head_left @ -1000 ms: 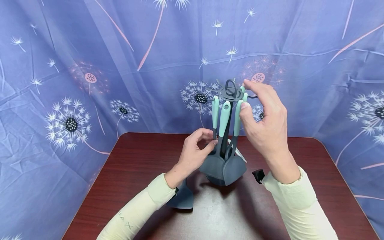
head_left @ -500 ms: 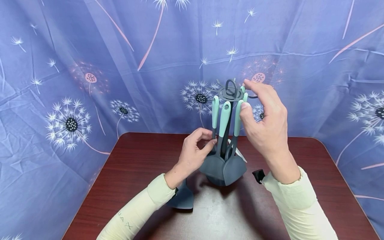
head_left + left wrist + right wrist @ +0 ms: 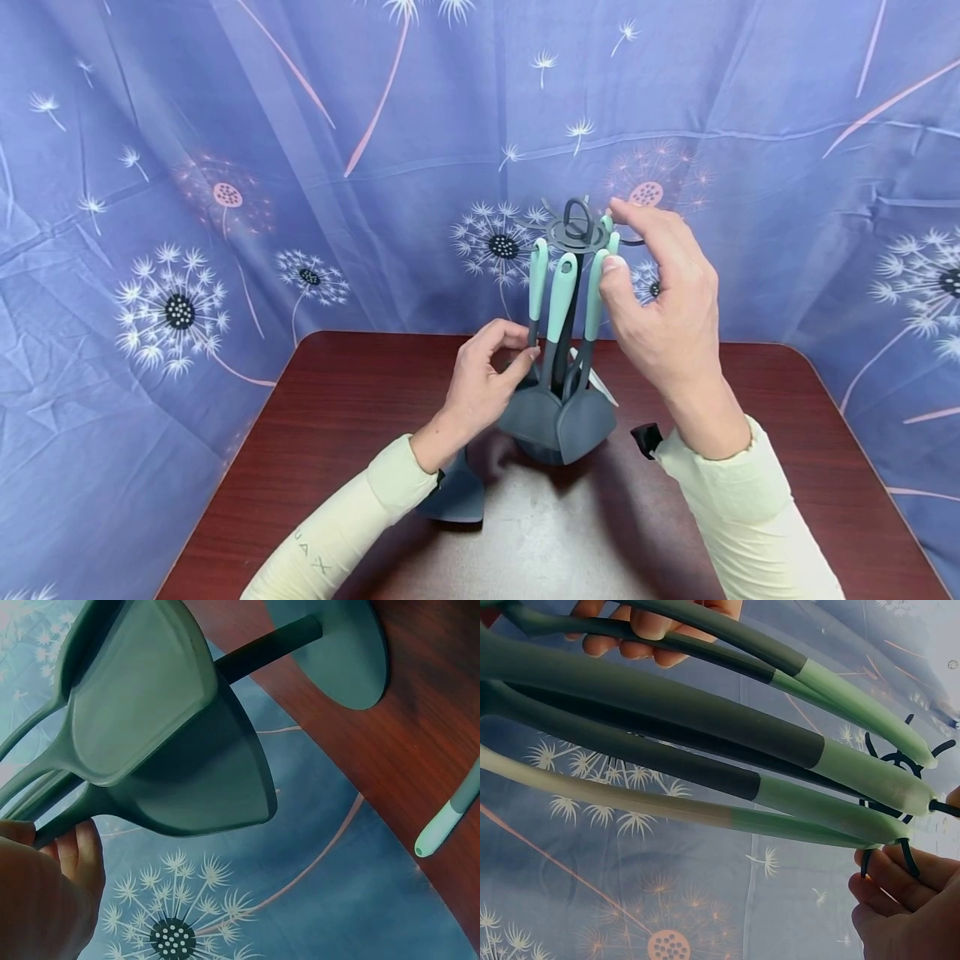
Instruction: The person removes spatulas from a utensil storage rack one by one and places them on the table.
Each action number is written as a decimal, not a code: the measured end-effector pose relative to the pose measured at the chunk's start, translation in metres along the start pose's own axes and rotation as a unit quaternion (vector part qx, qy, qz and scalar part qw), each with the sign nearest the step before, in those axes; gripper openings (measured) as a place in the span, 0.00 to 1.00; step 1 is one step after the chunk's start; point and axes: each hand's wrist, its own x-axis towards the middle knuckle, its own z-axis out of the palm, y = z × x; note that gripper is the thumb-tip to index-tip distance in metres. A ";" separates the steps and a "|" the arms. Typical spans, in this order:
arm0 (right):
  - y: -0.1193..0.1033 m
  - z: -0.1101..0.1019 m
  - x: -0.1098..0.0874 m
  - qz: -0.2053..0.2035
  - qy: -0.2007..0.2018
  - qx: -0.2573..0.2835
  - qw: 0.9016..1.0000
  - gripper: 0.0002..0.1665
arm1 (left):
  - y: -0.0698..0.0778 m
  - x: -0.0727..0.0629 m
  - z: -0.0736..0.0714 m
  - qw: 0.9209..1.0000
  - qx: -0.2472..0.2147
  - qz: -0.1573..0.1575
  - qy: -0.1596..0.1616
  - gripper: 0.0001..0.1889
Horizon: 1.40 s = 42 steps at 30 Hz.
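Observation:
A dark utensil rack [image 3: 576, 233] with hooks around its top stands upright on the table, several mint-handled utensils hanging from it. My left hand [image 3: 480, 379] pinches the dark shaft of the leftmost hanging spatula [image 3: 537, 279]; its wide head [image 3: 199, 780] shows in the left wrist view. At the top right of the rack is my right hand [image 3: 667, 300]. Its thumb presses the handle end of the right front spatula [image 3: 592, 304], and its fingers curve round behind the hooks, clearest in the right wrist view. Another spatula [image 3: 558, 300] hangs between these two.
A loose spatula [image 3: 457, 496] lies on the red-brown table [image 3: 360, 383], partly under my left forearm. One pale utensil [image 3: 622, 795] hangs at the rack's far side. A blue dandelion-print cloth [image 3: 420, 208] hangs behind and beside the table.
The leftmost spatula's handle has shifted slightly left, along with my left fingertips. My right hand and the rack stay in place.

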 end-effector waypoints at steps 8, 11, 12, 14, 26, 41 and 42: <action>0.000 0.000 0.000 -0.001 0.001 0.001 1.000 0.30 | 0.001 0.000 -0.001 1.000 0.000 0.000 -0.001 0.07; 0.000 0.000 0.000 -0.001 0.002 0.002 1.000 0.30 | 0.001 0.000 -0.002 1.000 0.003 0.004 0.002 0.06; 0.000 0.000 0.000 -0.001 0.002 0.002 1.000 0.30 | 0.001 0.000 -0.002 1.000 0.002 0.006 0.002 0.06; 0.000 0.000 0.000 -0.002 0.002 0.002 1.000 0.30 | 0.001 0.000 -0.003 1.000 0.001 0.010 0.003 0.06; 0.000 0.000 0.000 -0.002 0.000 0.001 1.000 0.30 | 0.001 0.000 -0.004 1.000 -0.001 0.017 0.007 0.06; -0.001 0.000 -0.001 0.000 0.000 0.002 1.000 0.29 | 0.001 -0.001 -0.007 1.000 -0.007 0.013 0.008 0.07; -0.001 0.000 -0.001 0.001 -0.001 0.001 1.000 0.29 | 0.002 -0.001 -0.007 1.000 -0.008 0.014 0.009 0.07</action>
